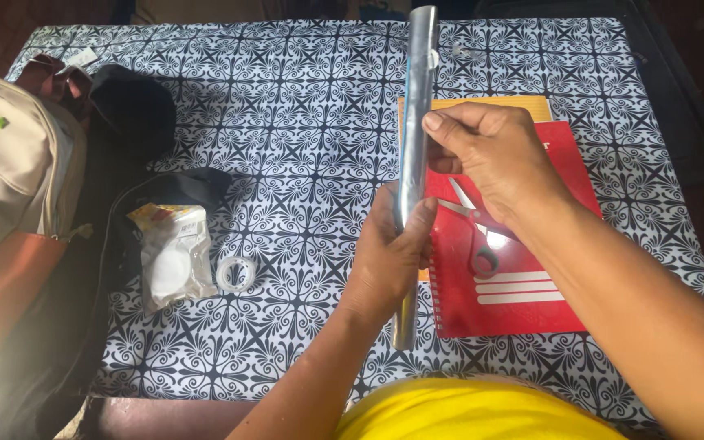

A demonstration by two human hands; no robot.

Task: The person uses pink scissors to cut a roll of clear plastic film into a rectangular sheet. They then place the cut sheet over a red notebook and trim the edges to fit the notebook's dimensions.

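Silver roll (414, 122), long and thin, held upright over the table (303, 122), well above the patterned cloth. Long axis nearly vertical in the view, top end tipped slightly to the right and away, bottom end pointing back toward the yellow shirt (482, 411). Wrapped in shiny film, with a small tag or label near the top.

Left hand (389, 253) closed round the lower half of the roll, thumb (419, 218) pressed against its right side, fingers curled behind and mostly hidden. Right hand (495, 159) closed on the roll higher up, coming in from the right, thumb laid across the front and fingers folded round the far side. Both hands holding, neither open. Left hand the lower of the two and nearer the bottom end; right hand nearer the middle, with the longest free stretch of roll standing above it. Hands just apart along the shaft, not touching each other as far as can be told.

Under the right wrist, flat on the cloth: red notebook (515, 277) with a spiral edge, on top of an orange book (531, 106) that shows beyond it. Scissors (474, 232) lying on the red cover, partly hidden by the right hand, handle toward the body.

Left of the roll, well apart: tape ring (235, 273), clear, flat on the cloth. Just beside that, plastic packet (174, 257) with something white and round inside. Farther left, black bag (132, 110) and beige backpack (10, 171) at the table's edge.
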